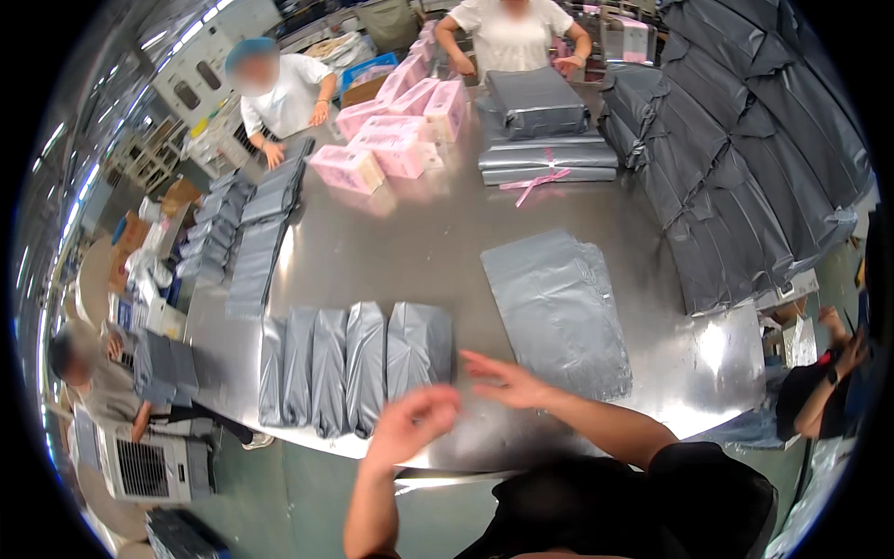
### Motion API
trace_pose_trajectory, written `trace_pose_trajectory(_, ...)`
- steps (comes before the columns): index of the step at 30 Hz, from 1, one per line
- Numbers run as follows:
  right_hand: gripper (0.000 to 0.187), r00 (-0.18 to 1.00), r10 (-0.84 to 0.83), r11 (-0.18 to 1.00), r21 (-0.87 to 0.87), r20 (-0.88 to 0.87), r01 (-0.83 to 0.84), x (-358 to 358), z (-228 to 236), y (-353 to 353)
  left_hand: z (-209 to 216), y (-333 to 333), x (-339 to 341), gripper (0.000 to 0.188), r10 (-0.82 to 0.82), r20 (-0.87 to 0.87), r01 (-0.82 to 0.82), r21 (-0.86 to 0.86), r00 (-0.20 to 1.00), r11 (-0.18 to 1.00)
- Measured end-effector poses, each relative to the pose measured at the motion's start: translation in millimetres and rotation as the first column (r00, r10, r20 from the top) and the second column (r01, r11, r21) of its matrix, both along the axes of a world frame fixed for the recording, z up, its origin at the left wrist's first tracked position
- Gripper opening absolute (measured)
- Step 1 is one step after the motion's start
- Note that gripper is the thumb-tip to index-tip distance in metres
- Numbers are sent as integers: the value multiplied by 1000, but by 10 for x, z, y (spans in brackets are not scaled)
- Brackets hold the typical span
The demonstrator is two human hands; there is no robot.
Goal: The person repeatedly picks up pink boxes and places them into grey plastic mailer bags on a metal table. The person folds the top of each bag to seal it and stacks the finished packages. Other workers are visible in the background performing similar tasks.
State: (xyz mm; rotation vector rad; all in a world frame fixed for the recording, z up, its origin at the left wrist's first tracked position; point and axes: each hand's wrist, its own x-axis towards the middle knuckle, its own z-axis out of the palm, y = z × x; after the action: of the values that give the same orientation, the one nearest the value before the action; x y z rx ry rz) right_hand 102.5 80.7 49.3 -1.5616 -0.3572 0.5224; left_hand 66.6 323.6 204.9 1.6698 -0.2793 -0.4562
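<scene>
Near the front edge of the steel table, my left hand (pixel 414 426) hovers by the rightmost grey plastic-wrapped package (pixel 419 343), its fingers loosely bent and nothing visible in it. My right hand (pixel 503 382) is stretched out flat just right of that package, fingers apart and holding nothing. It points left toward the row of several upright grey packages (pixel 329 368). Right of the row lies a flat stack of grey plastic bags (pixel 559 307), close beyond my right forearm. Whether either hand touches the package is not clear.
Grey wrapped packages (pixel 736 158) pile high at the right. Pink boxes (pixel 389 144) and a grey bundle tied with pink ribbon (pixel 548 163) stand at the far side. More grey bags (pixel 261 252) line the left edge. Other people work around the steel table (pixel 391 252).
</scene>
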Motion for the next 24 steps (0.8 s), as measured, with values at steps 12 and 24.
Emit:
trace_pose_trajectory(12,51,671,-146,-32,-681,727,731,94,-607,-2480,-1227,-828,5335,85,-171,583,-447,751,794,487)
trace_pose_trajectory(24,48,634,-227,6,-650,740,760,127,-493,-2505,-1262,-792,5480,21,18,798,-645,473,602,600)
